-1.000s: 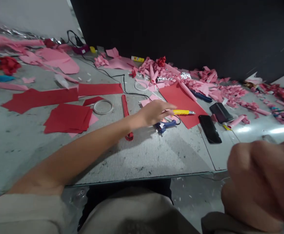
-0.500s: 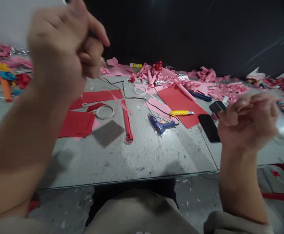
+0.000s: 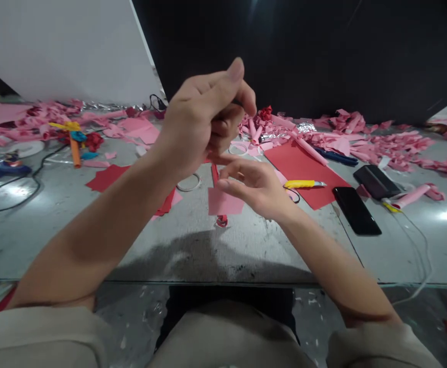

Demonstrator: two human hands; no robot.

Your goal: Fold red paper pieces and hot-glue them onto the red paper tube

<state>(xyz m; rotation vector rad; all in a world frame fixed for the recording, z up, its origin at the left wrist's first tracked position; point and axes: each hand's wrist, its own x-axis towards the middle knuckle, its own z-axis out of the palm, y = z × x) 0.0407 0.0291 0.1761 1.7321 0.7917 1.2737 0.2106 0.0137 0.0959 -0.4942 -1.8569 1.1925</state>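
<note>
My left hand (image 3: 206,117) is raised, fingers curled in and thumb pressed over them; whatever it may hold is hidden. Just below it, my right hand (image 3: 260,189) has its thumb and index finger apart, fingers loosely bent, with the index tip close to the left hand. A pink paper square (image 3: 225,202) shows under the right thumb, in front of a red paper roll (image 3: 222,221); I cannot tell whether it touches the hand. A white ring (image 3: 188,182) lies left of the roll. Red paper sheets (image 3: 165,204) are partly behind my left forearm.
A yellow cutter (image 3: 300,184) lies on a red sheet (image 3: 323,197). Right of it are a black phone (image 3: 357,210) and a dark box-shaped thing (image 3: 377,181). Pink paper scraps (image 3: 392,145) line the back. A blue glue gun (image 3: 8,168) with its cord sits far left.
Both hands have come together in the middle, the left one moving right and down, the right one moving left. The view has shifted left. The blue glue gun near the roll is now hidden.
</note>
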